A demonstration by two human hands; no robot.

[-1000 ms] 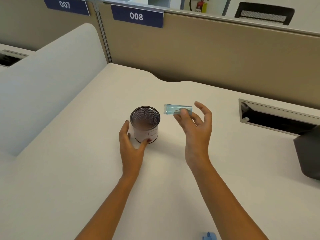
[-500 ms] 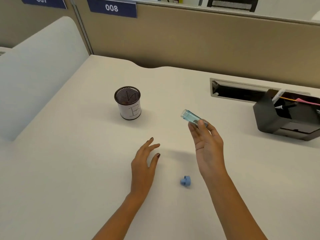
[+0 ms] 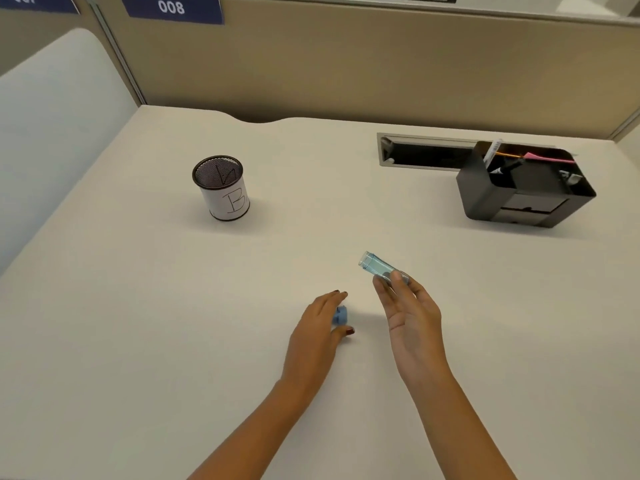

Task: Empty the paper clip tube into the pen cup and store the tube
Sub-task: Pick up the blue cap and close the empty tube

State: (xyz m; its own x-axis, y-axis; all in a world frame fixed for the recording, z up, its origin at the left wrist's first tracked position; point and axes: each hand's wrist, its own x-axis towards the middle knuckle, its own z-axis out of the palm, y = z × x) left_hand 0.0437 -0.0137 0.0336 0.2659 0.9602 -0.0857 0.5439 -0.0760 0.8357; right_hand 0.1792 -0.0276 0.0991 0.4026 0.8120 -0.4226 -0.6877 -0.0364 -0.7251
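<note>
My right hand (image 3: 412,317) pinches a clear blue paper clip tube (image 3: 377,268) by its lower end. The tube tilts up and to the left, open mouth uppermost, above the desk. My left hand (image 3: 318,330) rests on the desk just left of it, fingers and thumb closed around a small blue cap (image 3: 341,315) that sits on the surface. The mesh pen cup (image 3: 221,188), wrapped in white paper marked "B", stands upright at the back left, apart from both hands.
A black desk organizer (image 3: 519,199) with pens stands at the back right, in front of a cable slot (image 3: 422,150) in the white desk (image 3: 138,323). Beige partition walls close off the back; a white divider (image 3: 52,109) runs along the left.
My left hand let go of the pen cup, drew back toward me and closed around the blue cap. My right hand carried the tube away from the cup to the right.
</note>
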